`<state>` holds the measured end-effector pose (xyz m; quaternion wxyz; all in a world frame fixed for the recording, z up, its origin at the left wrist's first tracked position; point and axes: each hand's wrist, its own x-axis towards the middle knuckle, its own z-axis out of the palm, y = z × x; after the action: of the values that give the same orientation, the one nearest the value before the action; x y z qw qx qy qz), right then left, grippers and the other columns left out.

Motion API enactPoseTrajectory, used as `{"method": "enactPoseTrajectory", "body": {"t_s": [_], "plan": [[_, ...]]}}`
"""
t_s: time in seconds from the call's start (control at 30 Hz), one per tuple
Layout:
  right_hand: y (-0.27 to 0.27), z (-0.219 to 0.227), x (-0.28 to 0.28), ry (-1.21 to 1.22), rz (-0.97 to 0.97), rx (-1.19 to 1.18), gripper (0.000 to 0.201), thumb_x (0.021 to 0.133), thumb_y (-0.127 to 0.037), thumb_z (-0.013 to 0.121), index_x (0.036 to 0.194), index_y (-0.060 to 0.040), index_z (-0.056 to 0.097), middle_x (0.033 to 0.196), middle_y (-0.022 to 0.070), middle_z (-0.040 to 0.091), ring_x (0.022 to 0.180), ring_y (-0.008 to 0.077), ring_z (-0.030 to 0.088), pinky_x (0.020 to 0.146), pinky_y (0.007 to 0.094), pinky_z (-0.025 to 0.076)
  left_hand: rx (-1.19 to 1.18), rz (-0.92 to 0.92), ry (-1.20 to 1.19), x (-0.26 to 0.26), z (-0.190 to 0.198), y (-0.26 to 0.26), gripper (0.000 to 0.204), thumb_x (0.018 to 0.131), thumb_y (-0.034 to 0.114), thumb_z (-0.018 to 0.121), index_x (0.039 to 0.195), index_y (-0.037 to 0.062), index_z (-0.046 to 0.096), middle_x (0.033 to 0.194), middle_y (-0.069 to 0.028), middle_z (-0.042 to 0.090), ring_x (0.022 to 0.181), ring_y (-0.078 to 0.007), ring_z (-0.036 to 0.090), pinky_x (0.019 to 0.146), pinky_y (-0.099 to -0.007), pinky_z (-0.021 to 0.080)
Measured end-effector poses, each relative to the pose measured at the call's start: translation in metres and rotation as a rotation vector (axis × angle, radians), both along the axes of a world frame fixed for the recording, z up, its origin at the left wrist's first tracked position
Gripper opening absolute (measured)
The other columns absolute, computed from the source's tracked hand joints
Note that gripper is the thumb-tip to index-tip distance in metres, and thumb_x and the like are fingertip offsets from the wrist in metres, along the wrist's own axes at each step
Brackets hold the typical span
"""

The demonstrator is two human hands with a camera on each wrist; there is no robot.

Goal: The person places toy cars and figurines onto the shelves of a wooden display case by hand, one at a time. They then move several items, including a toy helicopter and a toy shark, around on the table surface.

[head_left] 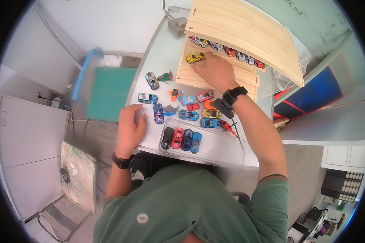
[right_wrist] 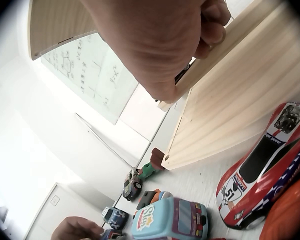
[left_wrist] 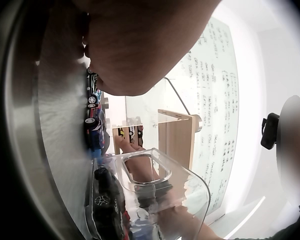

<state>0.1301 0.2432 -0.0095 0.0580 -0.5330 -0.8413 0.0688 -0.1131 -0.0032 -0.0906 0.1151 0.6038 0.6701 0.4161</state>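
Observation:
My right hand [head_left: 217,71] reaches over the lower boards of a wooden shelf [head_left: 192,77] and pinches the right end of a yellow toy car [head_left: 195,58]. From the right wrist, curled fingers [right_wrist: 212,32] show at the shelf's edge, and the palm hides most of that car. Behind it, a row of toy cars [head_left: 230,51] stands under the wide top board. My left hand [head_left: 130,127] rests near the table's left edge with loosely bent fingers, holding nothing. Closest to it are a dark blue toy car [head_left: 158,114] and a white-striped blue car [head_left: 147,98].
A clear plastic box [head_left: 215,145] with several toy cars sits at the table's near edge. Between it and the shelf lie more cars, a grey toy shark [head_left: 171,109], a red helicopter [head_left: 228,128] and a light blue toy van [right_wrist: 170,220]. A metal lamp base [head_left: 177,26] stands behind.

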Motion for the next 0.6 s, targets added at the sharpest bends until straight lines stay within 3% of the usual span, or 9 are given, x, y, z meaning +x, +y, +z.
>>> {"method": "enactPoseTrajectory", "body": {"t_s": [0.6], "plan": [[0.0,-0.0012,0.001,0.008,0.0,0.011,0.064,0.096,-0.056,0.068,0.124,0.0019,0.068,0.104,0.0184,0.079,0.098,0.0335,0.077,0.08,0.0447,0.062,-0.016,0.006,-0.021,0.0003,-0.0013,0.0,0.034,0.091,0.0,0.072,0.124,0.0004,0.066,0.12,-0.0191,0.067,0.111,-0.0379,0.063,0.098,-0.0439,0.051]]}}
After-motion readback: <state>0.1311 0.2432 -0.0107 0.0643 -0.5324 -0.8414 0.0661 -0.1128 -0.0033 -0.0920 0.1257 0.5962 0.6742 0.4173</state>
